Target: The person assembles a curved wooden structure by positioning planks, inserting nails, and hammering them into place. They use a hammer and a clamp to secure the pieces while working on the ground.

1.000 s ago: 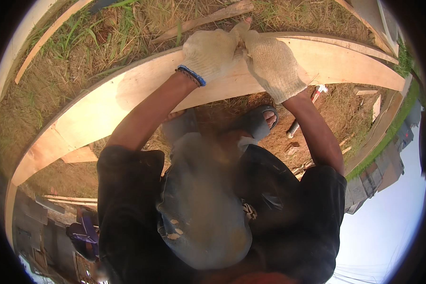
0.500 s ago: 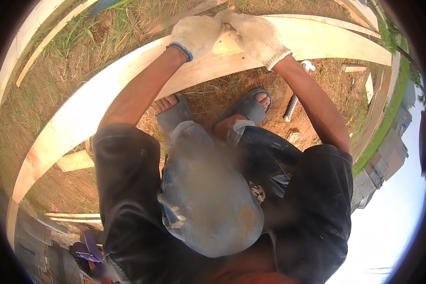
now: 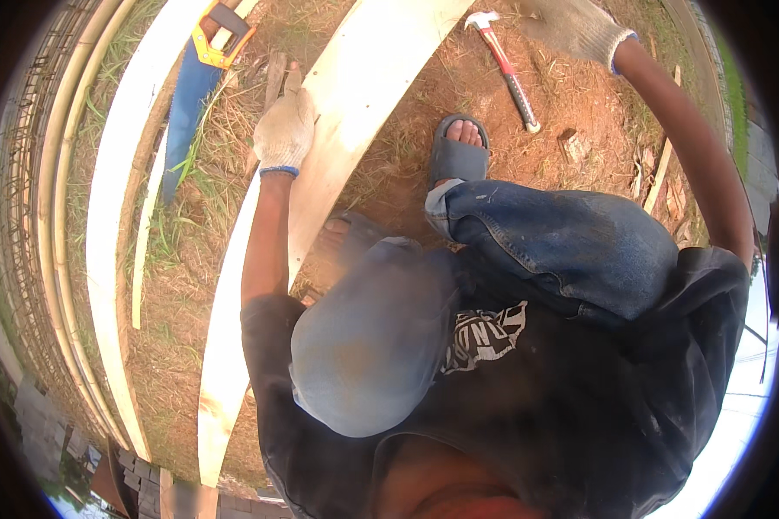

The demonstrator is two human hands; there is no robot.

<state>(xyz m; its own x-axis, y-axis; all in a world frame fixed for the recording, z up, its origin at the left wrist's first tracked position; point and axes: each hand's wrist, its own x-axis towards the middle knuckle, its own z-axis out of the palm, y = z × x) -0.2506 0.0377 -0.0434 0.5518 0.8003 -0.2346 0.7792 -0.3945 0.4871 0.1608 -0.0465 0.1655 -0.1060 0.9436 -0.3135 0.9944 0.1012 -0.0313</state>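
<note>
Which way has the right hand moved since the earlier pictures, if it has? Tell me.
Yes, the right hand has gone rightward, off the board, from left of the hammer to its right.

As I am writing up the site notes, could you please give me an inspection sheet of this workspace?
Surface: reddish soil with dry grass.
Job's things: wide plank lying on the ground; hammer lying to its right; blue-bladed saw to its left.
Clutter: thin wood strip and small chunk at right.
Grips: left grip, gloved, at the plank's left edge; right grip, gloved, blurred, apart from the hammer.
Cables: thin dark lines against the sky, type unclear.
Surroundings: green grass at right, mesh far left.
</note>
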